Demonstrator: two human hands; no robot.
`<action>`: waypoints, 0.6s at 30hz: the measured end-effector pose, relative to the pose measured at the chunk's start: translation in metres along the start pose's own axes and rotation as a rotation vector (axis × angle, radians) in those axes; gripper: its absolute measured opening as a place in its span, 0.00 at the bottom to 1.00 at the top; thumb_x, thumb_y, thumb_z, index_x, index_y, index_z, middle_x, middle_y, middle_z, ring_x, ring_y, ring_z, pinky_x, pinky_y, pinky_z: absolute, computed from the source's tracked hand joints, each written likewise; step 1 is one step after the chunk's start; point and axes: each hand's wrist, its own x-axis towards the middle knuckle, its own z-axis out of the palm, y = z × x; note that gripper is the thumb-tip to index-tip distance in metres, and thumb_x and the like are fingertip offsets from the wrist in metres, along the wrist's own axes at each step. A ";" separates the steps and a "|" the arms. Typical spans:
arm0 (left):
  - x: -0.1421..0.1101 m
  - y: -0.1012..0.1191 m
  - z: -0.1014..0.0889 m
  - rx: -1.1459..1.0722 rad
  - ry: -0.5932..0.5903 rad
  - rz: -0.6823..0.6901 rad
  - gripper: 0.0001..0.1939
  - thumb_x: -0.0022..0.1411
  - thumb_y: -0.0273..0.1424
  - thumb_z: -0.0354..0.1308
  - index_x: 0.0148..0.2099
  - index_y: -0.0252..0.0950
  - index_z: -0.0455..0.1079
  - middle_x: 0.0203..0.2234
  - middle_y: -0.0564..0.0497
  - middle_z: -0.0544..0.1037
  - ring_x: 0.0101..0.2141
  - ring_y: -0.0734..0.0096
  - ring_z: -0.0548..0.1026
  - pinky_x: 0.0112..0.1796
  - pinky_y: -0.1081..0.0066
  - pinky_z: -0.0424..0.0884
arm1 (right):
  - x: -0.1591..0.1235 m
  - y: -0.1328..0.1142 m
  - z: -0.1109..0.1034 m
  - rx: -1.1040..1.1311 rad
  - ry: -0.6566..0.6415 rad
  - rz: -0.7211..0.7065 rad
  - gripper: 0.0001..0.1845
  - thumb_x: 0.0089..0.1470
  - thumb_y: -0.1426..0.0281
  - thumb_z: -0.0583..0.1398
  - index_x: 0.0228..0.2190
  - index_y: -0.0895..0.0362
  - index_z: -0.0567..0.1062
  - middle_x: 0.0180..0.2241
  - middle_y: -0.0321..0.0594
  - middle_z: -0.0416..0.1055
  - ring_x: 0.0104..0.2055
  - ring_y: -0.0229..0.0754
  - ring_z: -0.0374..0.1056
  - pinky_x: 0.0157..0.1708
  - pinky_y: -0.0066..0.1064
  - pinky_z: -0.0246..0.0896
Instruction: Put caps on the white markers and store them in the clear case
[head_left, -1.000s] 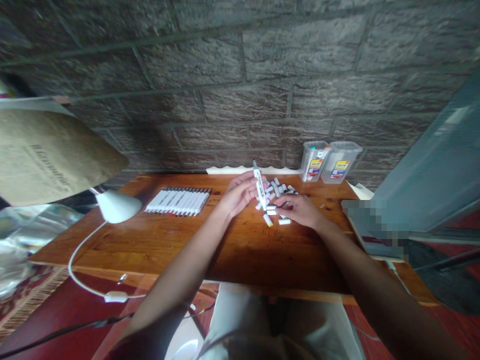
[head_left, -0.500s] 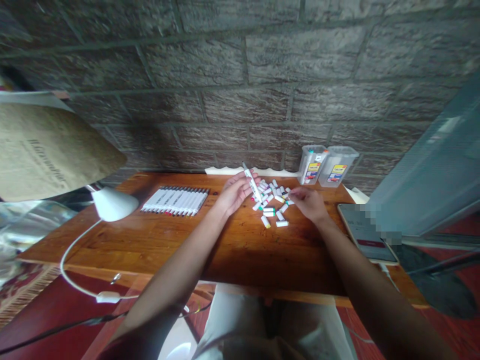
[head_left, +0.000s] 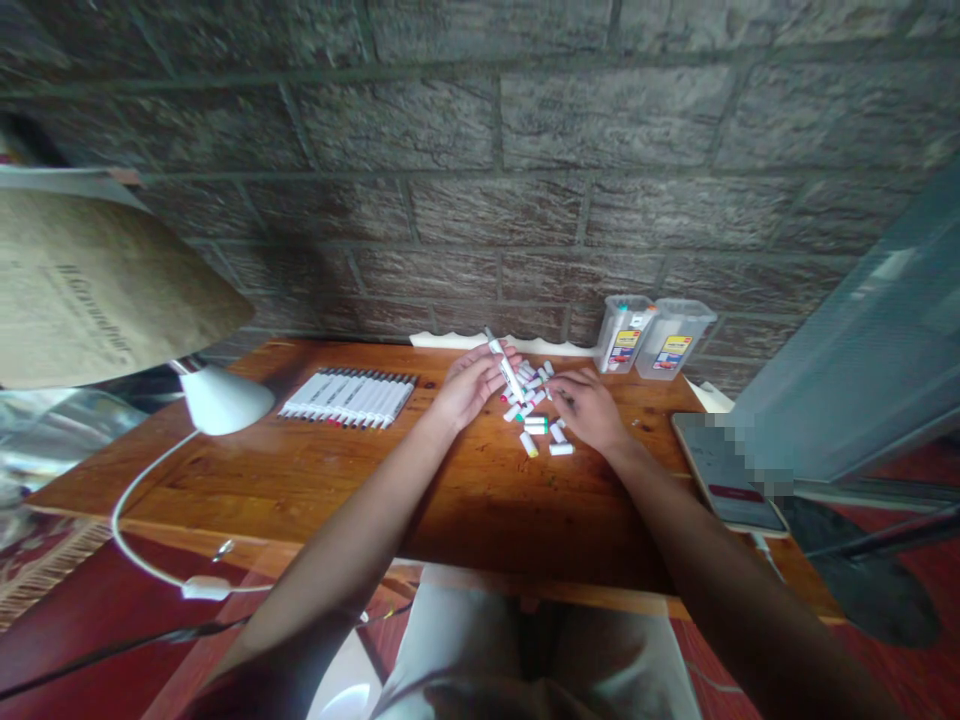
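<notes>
My left hand (head_left: pixel 472 388) grips a white marker (head_left: pixel 507 370) between thumb and fingers, tilted with its dark end up and away. Just right of it, a loose pile of short white marker caps (head_left: pixel 536 426) with coloured ends lies on the desk. My right hand (head_left: pixel 591 408) reaches over the right side of this pile, fingers curled and drawn together at the caps. Its fingertips partly cover several caps, and whatever they pinch is too small to make out. Left of my left hand, a tidy row of white markers (head_left: pixel 349 398) lies side by side.
Two clear plastic boxes (head_left: pixel 679 345) with yellow labels stand at the back right by the brick wall. A tablet (head_left: pixel 731 480) with a cable lies at the right edge of the wooden desk (head_left: pixel 510 520). On the left stands a lamp with a white base (head_left: pixel 225 402).
My right hand has moved left, further over the cap pile, covering caps on its right side. My left hand keeps the marker in nearly the same place. The view has shifted slightly.
</notes>
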 end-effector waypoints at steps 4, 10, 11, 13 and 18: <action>0.001 0.003 -0.002 0.004 0.019 0.014 0.11 0.57 0.23 0.59 0.44 0.32 0.74 0.43 0.44 0.81 0.44 0.68 0.80 0.55 0.63 0.69 | 0.006 -0.011 0.003 0.023 -0.055 -0.036 0.11 0.57 0.72 0.57 0.36 0.53 0.79 0.38 0.42 0.77 0.43 0.46 0.70 0.47 0.38 0.64; 0.002 0.006 -0.004 -0.034 -0.005 0.023 0.11 0.58 0.22 0.59 0.44 0.32 0.73 0.43 0.46 0.80 0.43 0.69 0.80 0.55 0.63 0.70 | -0.018 -0.010 -0.020 0.213 -0.312 0.104 0.09 0.55 0.67 0.60 0.36 0.53 0.80 0.32 0.36 0.79 0.30 0.39 0.71 0.33 0.29 0.64; 0.002 0.006 -0.004 -0.044 -0.012 0.020 0.11 0.58 0.22 0.59 0.44 0.32 0.74 0.42 0.46 0.81 0.42 0.69 0.80 0.54 0.63 0.70 | -0.021 -0.010 -0.022 0.202 -0.350 0.118 0.09 0.54 0.66 0.61 0.36 0.53 0.80 0.31 0.36 0.78 0.30 0.39 0.71 0.31 0.29 0.63; 0.002 0.006 -0.004 -0.058 -0.019 0.013 0.10 0.58 0.22 0.59 0.43 0.32 0.74 0.42 0.46 0.81 0.42 0.69 0.80 0.54 0.63 0.71 | -0.023 -0.009 -0.023 0.164 -0.381 0.136 0.09 0.52 0.66 0.62 0.36 0.53 0.80 0.30 0.36 0.78 0.30 0.39 0.72 0.31 0.29 0.63; -0.001 0.005 -0.001 -0.064 -0.020 -0.001 0.07 0.59 0.23 0.60 0.42 0.32 0.73 0.40 0.46 0.81 0.42 0.68 0.80 0.52 0.64 0.72 | -0.019 -0.012 -0.022 0.163 -0.364 0.137 0.09 0.53 0.66 0.61 0.36 0.53 0.80 0.31 0.37 0.78 0.29 0.39 0.71 0.32 0.30 0.63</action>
